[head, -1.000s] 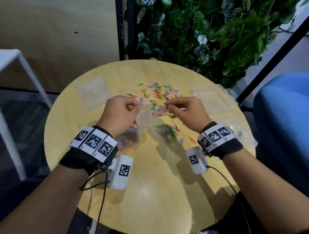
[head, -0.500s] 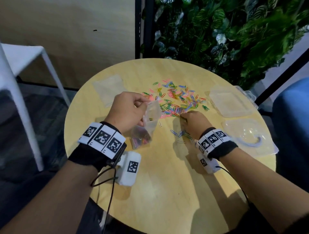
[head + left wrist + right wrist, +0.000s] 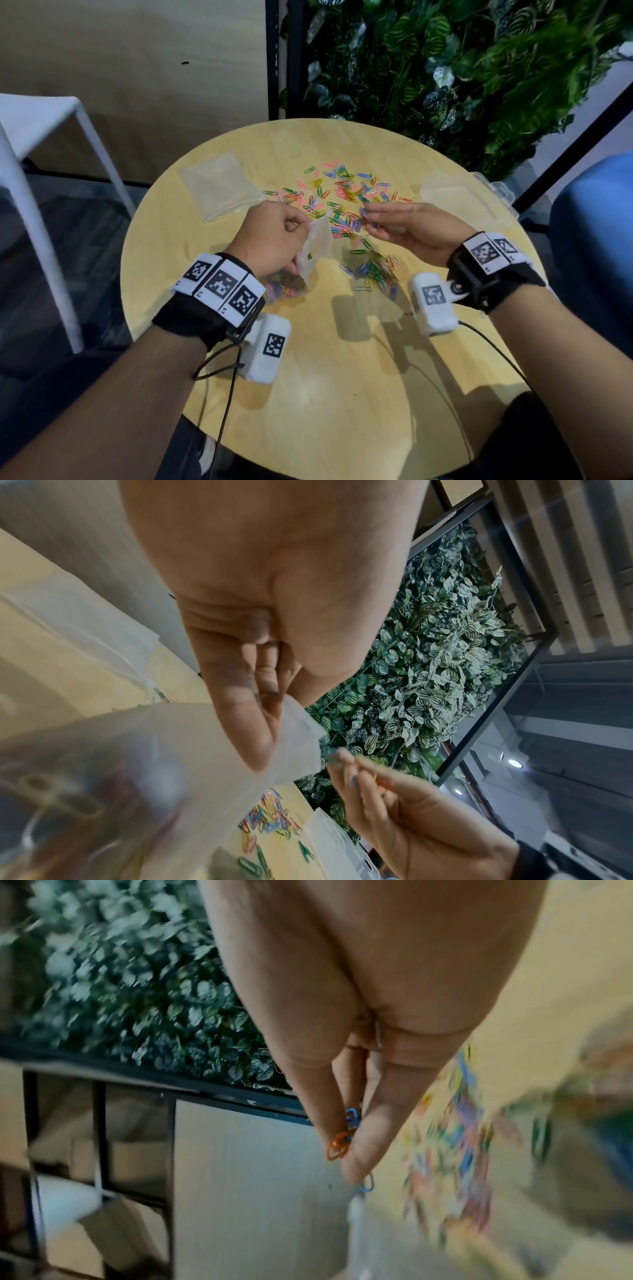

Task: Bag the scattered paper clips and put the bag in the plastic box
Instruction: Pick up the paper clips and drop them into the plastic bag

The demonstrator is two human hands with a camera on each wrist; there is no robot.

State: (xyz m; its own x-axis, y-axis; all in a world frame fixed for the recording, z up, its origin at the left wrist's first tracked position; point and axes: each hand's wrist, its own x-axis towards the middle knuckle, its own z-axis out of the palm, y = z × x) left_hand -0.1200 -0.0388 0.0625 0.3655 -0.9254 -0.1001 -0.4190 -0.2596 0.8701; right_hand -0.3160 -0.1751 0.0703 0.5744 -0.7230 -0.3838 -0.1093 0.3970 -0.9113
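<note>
Left hand (image 3: pixel 274 240) curled, fingers pinching top edge of clear zip bag (image 3: pixel 313 246); bag hangs over round wooden table (image 3: pixel 325 394), some clips already in its bottom. Right hand (image 3: pixel 416 231) just right of bag mouth, fingertips (image 3: pixel 363 1148) pressed together on few clips, orange and blue (image 3: pixel 344 1137). Loose paper clips (image 3: pixel 346 198) scattered beyond bag, smaller heap (image 3: pixel 375 270) right of it. Clear plastic box (image 3: pixel 462 198) far right of bag, edge cut by table rim. Spare bags (image 3: pixel 219 185) left of it. Right wrist view blurred; number of clips pinched unclear.
</note>
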